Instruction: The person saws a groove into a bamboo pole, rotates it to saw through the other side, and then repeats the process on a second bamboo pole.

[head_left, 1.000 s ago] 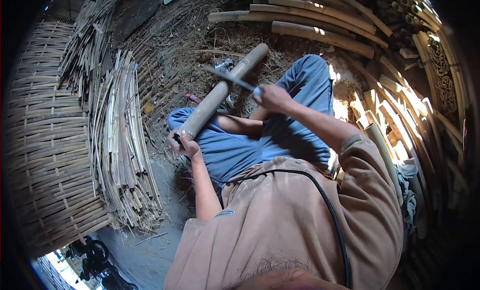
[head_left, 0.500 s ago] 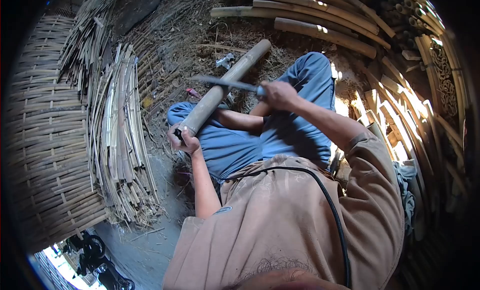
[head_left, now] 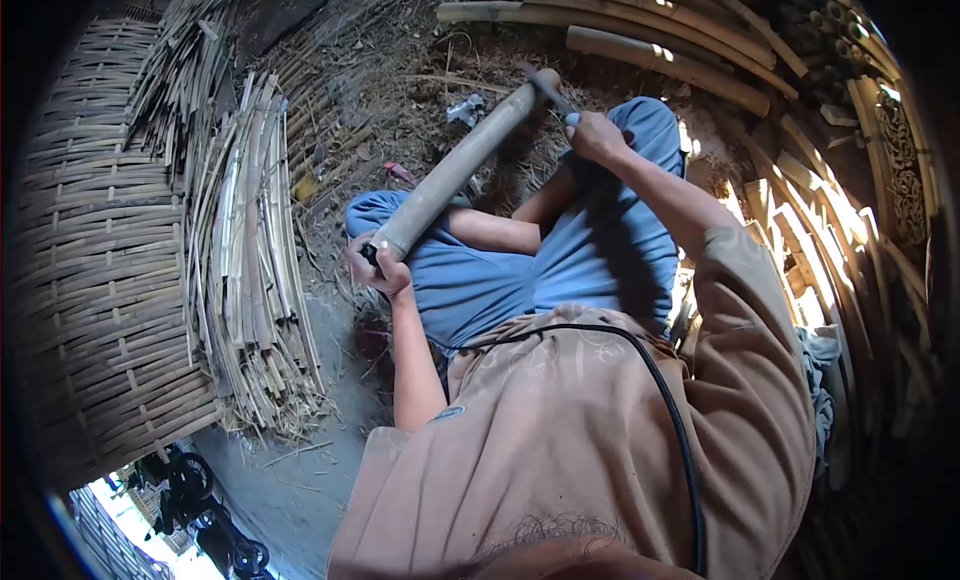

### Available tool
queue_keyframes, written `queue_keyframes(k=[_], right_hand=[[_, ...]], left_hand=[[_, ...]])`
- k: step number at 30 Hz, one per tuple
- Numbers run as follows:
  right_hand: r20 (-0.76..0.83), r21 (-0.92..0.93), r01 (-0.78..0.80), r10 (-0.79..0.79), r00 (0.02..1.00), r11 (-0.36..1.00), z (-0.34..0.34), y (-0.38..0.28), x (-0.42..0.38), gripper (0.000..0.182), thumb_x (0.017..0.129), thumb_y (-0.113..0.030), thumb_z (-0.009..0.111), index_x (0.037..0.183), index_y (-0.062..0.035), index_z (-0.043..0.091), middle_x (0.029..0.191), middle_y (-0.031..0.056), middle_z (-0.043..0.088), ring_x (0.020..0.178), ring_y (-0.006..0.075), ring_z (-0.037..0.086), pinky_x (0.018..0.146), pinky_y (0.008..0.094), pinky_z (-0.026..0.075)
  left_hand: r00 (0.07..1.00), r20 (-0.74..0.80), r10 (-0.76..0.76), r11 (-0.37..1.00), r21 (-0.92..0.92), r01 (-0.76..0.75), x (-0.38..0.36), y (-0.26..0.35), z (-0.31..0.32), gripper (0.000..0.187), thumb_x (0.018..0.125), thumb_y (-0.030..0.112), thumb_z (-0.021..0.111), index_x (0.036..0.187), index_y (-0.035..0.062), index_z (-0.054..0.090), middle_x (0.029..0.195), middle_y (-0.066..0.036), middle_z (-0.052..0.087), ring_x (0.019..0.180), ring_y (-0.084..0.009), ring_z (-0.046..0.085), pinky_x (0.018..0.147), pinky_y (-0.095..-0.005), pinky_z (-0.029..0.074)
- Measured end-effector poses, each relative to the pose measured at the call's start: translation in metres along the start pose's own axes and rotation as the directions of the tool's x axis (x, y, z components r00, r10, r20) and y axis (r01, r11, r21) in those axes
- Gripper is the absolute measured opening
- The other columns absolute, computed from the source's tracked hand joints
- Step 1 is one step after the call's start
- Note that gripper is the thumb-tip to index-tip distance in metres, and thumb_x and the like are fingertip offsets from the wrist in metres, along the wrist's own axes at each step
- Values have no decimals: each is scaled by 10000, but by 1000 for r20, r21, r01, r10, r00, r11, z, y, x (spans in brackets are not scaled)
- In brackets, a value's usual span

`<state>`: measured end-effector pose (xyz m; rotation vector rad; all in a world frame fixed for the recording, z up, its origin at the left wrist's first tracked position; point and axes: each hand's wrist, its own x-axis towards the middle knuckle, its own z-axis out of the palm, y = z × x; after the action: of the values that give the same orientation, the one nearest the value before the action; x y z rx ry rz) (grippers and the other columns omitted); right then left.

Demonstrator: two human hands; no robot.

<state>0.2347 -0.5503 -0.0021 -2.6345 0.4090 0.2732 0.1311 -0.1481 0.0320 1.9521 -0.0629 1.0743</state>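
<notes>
A thick bamboo pole [head_left: 460, 170] slants across my crossed legs, its far end over the littered ground. My left hand [head_left: 380, 264] is closed around the near end, thumb on its rim. My right hand [head_left: 598, 138] is wrapped round the handle of a knife [head_left: 549, 88]. The blade, somewhat blurred, lies at the far end of the pole; whether it touches the bamboo I cannot tell.
Split bamboo strips [head_left: 250, 250] lie in a bundle at the left, beside a woven bamboo panel [head_left: 100, 250]. Long bamboo pieces [head_left: 670, 65] lie at the top right, and more stand at the right. Crumpled foil [head_left: 466, 110] and a motorbike [head_left: 200, 510] also show.
My right hand has moved forward and to the right, taking the knife from the middle of the pole to its far end. My left hand keeps its hold.
</notes>
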Motion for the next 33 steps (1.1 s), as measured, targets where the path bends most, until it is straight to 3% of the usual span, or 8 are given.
queue_keyframes(k=[8,14,20,22,24,26,29,33], right_hand=[[193,-13,531,-518,833,848,-23,-29,-82,326,839,-343,650,988,-53,646,896,205,700,874,374,685,775,477,547],[-25,40,96,-95,995,995,4,-4,-9,339,846,-329,610,964,-16,669,952,222,697,908,378,683,782,482,549],[174,14,527,-521,836,850,-4,-32,-76,320,823,-326,650,996,-57,654,872,224,692,847,395,681,765,504,541],[62,31,461,-462,885,887,16,-14,-57,318,822,-328,655,988,-56,651,868,215,694,841,381,687,762,502,543],[48,87,175,-179,983,981,29,3,-15,291,827,-309,638,963,-54,671,886,211,703,856,364,696,749,486,554],[-58,30,178,-176,983,984,17,-7,-9,270,825,-287,631,948,-51,683,884,209,707,851,374,696,743,477,558],[188,29,304,-304,934,952,2,-26,-27,287,821,-289,642,966,-45,683,904,213,706,863,383,691,770,479,554],[162,32,519,-517,841,854,-6,-38,-67,271,817,-275,653,979,-58,669,870,206,699,855,407,674,768,486,543]], left_hand=[[990,-58,-132,983,-137,123,-1,-4,9,292,755,240,579,850,-35,555,818,-162,617,724,-272,585,716,-395,488],[965,-61,-254,961,-129,245,0,-9,8,205,774,178,548,816,-23,559,816,-145,615,762,-268,569,759,-385,470],[923,-86,-375,909,-228,349,1,-21,13,168,785,154,561,801,-13,563,808,-98,581,761,-202,532,740,-344,449],[930,-75,-360,921,-189,341,-1,-24,7,171,784,151,561,822,-15,576,817,-93,580,772,-206,530,751,-344,446],[938,-74,-339,933,-153,325,-5,-21,1,172,783,153,557,821,-14,574,814,-95,578,761,-210,529,741,-343,446],[949,-72,-308,945,-137,296,0,-19,7,172,782,154,552,819,-13,573,812,-98,577,751,-213,527,731,-341,447],[930,-83,-359,921,-194,338,2,-20,7,165,787,148,559,793,-17,562,784,-110,588,746,-218,546,728,-353,455],[925,-102,-366,919,-195,342,2,-18,13,171,791,159,559,793,-12,562,781,-101,584,735,-208,536,717,-343,451]])
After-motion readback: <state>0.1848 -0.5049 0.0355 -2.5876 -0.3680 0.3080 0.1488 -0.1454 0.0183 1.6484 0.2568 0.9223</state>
